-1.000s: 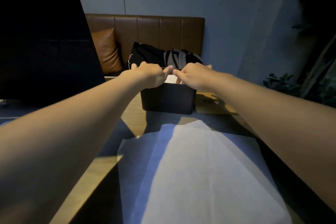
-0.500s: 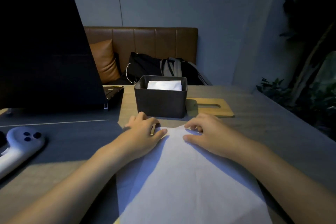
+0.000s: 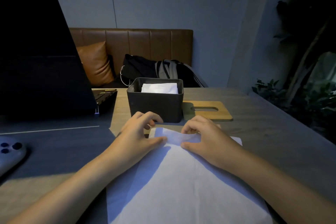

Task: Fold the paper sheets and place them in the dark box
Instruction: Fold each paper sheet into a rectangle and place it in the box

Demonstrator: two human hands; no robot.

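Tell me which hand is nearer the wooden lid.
Right. The right hand is just in front of the wooden lid, pinching the paper; the left hand is farther left, before the box.

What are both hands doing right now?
Left hand: pinches the far edge of the paper sheet.
Right hand: pinches the same edge, lifting it.

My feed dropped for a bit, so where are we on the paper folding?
Done: folded paper already sits in the dark box. In hand: the left hand and right hand pinch the far edge of the top sheet on the table, just starting its fold. Left: finish folding and box it; another sheet seems to lie beneath.
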